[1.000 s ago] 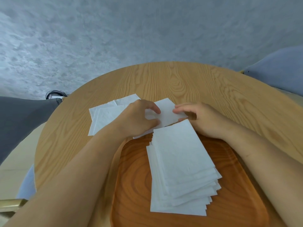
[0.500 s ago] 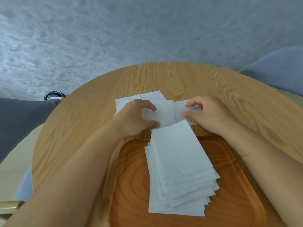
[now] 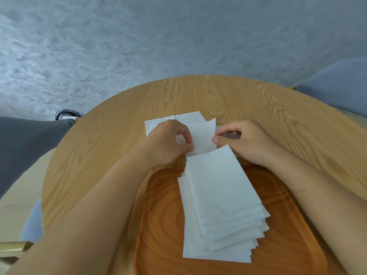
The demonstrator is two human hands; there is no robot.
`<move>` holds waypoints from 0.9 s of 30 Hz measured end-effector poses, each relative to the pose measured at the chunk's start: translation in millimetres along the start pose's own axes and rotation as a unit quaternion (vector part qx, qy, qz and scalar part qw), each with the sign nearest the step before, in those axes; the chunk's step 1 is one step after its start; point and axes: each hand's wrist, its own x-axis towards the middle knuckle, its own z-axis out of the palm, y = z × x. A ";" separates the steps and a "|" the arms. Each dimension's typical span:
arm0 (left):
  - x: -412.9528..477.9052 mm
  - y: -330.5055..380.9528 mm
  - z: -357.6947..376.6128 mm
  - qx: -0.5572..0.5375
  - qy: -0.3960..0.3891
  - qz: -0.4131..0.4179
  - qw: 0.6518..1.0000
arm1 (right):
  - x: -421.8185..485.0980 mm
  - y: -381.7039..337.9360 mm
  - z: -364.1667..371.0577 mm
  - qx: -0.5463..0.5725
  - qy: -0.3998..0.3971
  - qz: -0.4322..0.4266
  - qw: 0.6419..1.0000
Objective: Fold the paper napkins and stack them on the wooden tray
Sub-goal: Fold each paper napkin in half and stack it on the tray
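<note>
Left hand (image 3: 168,143): thumb and curled forefinger pinch the left edge of the napkin (image 3: 202,138).
Napkin in work: partly folded, held between both hands on the surface (image 3: 111,155), just beyond the far end of the stack (image 3: 222,195). Flat napkins (image 3: 178,119) lie under it, toward the far left.
Right hand (image 3: 250,143): fingers (image 3: 216,140) pinch the right edge, thumb against forefinger.
Governing relation: the stack lies straight toward the person from the fingers, its far end overlapping the held napkin's near edge in view. Its long axis runs near to far, slightly tilted. The hands stand equally near, one on either side.
Judgement: fold under way; placement on the stack not yet made.
Wooden tray (image 3: 162,225): carries the stack, which is fanned at its near end.
Surface: round, light wood grain.
Room: grey seat (image 3: 23,147) at left, mottled grey wall (image 3: 178,40) behind, blue seat (image 3: 337,86) at right.
</note>
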 end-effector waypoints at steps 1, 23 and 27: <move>0.2 0.4 0.6 0.002 -0.001 0.001 1.000 | -0.4 -0.7 0.4 0.010 0.000 0.000 1.000; 0.7 7.9 -4.0 -0.240 0.091 -0.092 0.962 | -6.7 -25.3 -13.7 0.303 0.003 -0.099 0.948; -2.2 12.2 -12.4 -0.446 0.009 -0.098 0.890 | -6.9 -28.4 -14.5 0.352 -0.027 -0.137 0.925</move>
